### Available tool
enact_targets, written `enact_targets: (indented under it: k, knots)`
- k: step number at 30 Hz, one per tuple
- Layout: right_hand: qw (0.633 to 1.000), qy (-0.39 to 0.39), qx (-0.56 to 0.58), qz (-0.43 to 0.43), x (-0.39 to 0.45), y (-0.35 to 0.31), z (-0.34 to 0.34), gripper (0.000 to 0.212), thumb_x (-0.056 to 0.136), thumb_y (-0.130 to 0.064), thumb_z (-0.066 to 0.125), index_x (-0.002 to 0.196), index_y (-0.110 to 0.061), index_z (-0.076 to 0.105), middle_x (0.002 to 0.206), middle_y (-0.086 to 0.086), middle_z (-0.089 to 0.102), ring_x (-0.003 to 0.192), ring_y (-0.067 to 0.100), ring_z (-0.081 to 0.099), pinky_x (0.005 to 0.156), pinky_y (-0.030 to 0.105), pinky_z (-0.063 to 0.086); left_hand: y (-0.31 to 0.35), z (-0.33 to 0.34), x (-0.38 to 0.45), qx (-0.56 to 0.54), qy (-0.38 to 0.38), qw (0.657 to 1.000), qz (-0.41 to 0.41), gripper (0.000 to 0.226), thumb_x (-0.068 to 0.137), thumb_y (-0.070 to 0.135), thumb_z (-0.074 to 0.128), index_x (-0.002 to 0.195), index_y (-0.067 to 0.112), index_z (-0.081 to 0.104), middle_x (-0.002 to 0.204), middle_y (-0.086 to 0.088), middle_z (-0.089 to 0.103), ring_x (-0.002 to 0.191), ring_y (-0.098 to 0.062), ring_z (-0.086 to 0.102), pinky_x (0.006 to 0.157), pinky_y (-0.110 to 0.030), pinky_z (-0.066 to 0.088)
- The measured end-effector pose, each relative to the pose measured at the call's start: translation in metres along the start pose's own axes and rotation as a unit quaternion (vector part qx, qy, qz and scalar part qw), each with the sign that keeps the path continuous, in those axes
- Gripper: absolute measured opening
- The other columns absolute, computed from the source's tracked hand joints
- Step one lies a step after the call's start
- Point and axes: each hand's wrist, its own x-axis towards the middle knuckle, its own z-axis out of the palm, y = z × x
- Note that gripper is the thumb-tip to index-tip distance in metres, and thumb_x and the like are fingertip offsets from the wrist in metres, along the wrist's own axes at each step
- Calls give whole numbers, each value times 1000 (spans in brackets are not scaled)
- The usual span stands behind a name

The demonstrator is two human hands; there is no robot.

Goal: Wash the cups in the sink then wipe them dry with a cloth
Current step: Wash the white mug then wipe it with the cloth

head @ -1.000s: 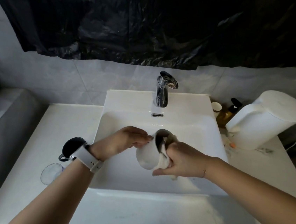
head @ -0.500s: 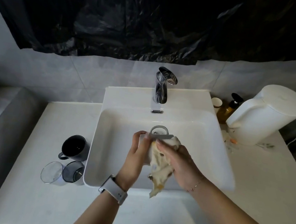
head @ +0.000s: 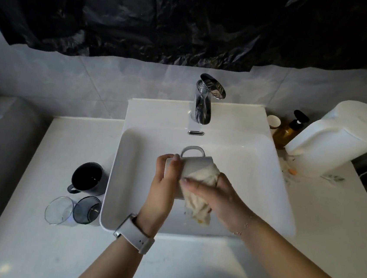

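Note:
Over the white sink (head: 273,162) I hold a white mug (head: 194,165) with its handle pointing away toward the faucet. My left hand (head: 165,186) grips the mug's left side. My right hand (head: 212,196) holds a cream cloth (head: 198,199) pressed against the mug's right side and lower part; the cloth's end hangs down into the basin. The mug's mouth is hidden by the cloth and hands. On the counter to the left stand a dark mug (head: 87,178), a clear glass (head: 59,210) and a smoky grey glass (head: 88,210).
The chrome faucet (head: 203,100) stands behind the basin, no water running. At the right are a white kettle (head: 341,137), an amber pump bottle (head: 288,129), a small white cup (head: 273,123) and scraps on the counter. Black plastic sheeting covers the wall above.
I turned the white mug from mouth-facing-me to handle pointing away. My left hand shifted from the rim to the mug's side, and the cloth moved from inside the mug to its outside.

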Motion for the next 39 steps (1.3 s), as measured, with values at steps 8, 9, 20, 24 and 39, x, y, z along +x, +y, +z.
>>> enact_targets:
  k: [8, 9, 20, 24, 39]
  knots:
    - [880, -15, -457, -130, -9, 21, -22, 55, 78, -39, 76, 117, -3, 61, 108, 11, 68, 96, 23, 65, 82, 38, 53, 10, -2, 3, -180, -54, 927, -324, 32, 91, 50, 54, 99, 19, 61, 70, -7, 68, 59, -25, 67, 45, -29, 51]
    - [907, -5, -405, -117, -12, 21, -20, 47, 79, -37, 77, 111, -5, 64, 99, 9, 71, 88, 21, 67, 78, 39, 54, 9, 1, 0, -177, -44, 937, -297, 34, 93, 51, 52, 98, 19, 63, 72, -6, 70, 62, -25, 68, 46, -28, 51]
    - [932, -8, 192, 308, 18, -16, -11, 28, 69, -36, 72, 89, -20, 64, 82, 2, 61, 74, 17, 61, 74, 32, 47, -30, -15, -22, 249, 11, 922, 297, 27, 94, 49, 42, 113, 31, 48, 110, 1, 56, 101, -3, 55, 85, -16, 43]
    - [982, 7, 112, 151, 10, -16, 1, 16, 88, -29, 64, 86, -13, 63, 75, 7, 62, 65, 20, 62, 59, 26, 48, -17, -11, -22, 164, 2, 959, 230, 29, 96, 55, 36, 110, 33, 47, 105, 2, 58, 87, -4, 59, 76, -19, 48]
    - [986, 76, -148, -17, -18, 7, 2, 39, 82, -32, 74, 74, 6, 67, 70, 12, 70, 66, 19, 65, 67, 29, 52, 0, -15, -22, -102, -145, 959, -222, 55, 92, 65, 46, 117, 21, 66, 110, -14, 70, 85, -26, 72, 62, -37, 58]
